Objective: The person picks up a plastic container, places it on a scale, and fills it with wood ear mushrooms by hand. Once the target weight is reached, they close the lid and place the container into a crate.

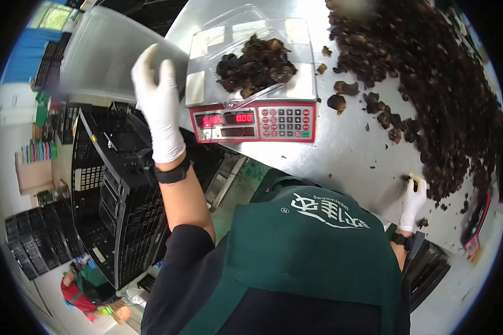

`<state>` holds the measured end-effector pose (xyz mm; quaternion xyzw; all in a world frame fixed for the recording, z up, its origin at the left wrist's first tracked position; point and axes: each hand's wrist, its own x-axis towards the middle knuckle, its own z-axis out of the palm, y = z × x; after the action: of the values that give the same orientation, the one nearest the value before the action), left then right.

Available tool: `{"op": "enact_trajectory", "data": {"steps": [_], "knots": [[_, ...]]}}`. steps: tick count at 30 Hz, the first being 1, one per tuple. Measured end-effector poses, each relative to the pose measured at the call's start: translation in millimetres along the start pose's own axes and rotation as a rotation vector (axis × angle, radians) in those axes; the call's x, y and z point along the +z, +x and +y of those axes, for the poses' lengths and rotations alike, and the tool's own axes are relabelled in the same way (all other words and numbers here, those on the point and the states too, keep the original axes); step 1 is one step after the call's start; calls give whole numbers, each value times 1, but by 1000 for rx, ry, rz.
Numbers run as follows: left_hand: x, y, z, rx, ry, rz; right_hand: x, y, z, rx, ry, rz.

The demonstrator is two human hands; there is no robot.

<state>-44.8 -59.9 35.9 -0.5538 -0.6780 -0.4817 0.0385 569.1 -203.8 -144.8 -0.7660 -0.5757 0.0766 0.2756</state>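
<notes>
Left hand: white-gloved left hand [157,97] at 10 o'clock, fingers spread and thumb apart, grasping nothing; it is raised just beside the scale's 9 o'clock edge.
Right hand: white-gloved right hand [413,200] at 3 o'clock, fingers curled low at the table; something dark shows at the fingertips, but I cannot tell whether it is gripped.
Scale: red-fronted electronic weighing scale [254,124] at 12 o'clock, its lit display reading 0.185 and 0.00, keypad on the right.
Box: clear, shallow plastic box [255,96] on the scale's platform, turned at an angle.
Filling: heap of dark brown, curled, leathery pieces [257,68] inside the box.
Table: shiny grey metal table [369,142] under the scale, reaching round to 4 o'clock.
Pile: broad mound of the same dark pieces [436,95] from 1 to 3 o'clock, with loose pieces [336,103] between it and the scale.
Apron: dark green cloth apron with white lettering [302,240] on the wearer, at 5 o'clock.
Bin: large translucent plastic bin [103,61] at 10 o'clock, behind the left hand.
Crates: stacked black plastic crates [142,218] at 8 to 9 o'clock.
Co-worker: person in red and green [92,285] at 8 o'clock, well apart.
</notes>
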Motion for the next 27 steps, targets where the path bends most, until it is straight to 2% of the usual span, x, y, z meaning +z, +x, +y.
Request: {"op": "enact_trajectory", "data": {"steps": [1, 2, 5, 6, 9, 11, 12, 13, 14, 15, 17, 20, 21, 22, 23, 25, 27], "knots": [[7, -2, -13, 112, -17, 10, -4, 4, -3, -16, -22, -26], [11, -4, -12, 97, -16, -6, -7, 6, -4, -28, -46, -50], [25, -5, -21, 72, 6, -26, -9, 13, 19, 150, 114, -124], [30, -3, -25, 62, -2, -36, -7, 16, 27, 269, 388, -104], [44, 5, -28, -4, 55, -117, -31, 19, 4, 322, 477, -4], [52, 20, -29, -60, 74, -197, -57, 9, 18, 310, 329, -30], [63, 27, -50, -42, 159, -217, -76, 5, 25, 314, 208, -78], [68, 37, -53, -116, 212, -263, -97, 3, 3, 485, 157, -164], [74, 44, -55, -190, 265, -310, -113, -4, 23, 575, 129, -330], [79, 51, -58, -265, 317, -359, -122, -21, 95, 443, -84, -453], [91, 57, -73, -145, 394, -348, -136, -20, 59, 267, -501, -525], [104, 62, -72, 3, 492, -287, -102, 10, -19, 110, -220, -299], [106, 65, -70, -40, 508, -319, -83, 29, -53, 76, -80, -330], [107, 68, -68, -85, 524, -351, -61, 46, -108, 127, 91, -337], [108, 71, -67, -129, 540, -381, -43, 61, -170, 9, 175, -347], [112, 69, -90, -95, 524, -353, -11, 82, -263, -349, 309, -392], [113, 70, -96, -99, 495, -347, 33, 90, -318, -599, 383, -347]]}}
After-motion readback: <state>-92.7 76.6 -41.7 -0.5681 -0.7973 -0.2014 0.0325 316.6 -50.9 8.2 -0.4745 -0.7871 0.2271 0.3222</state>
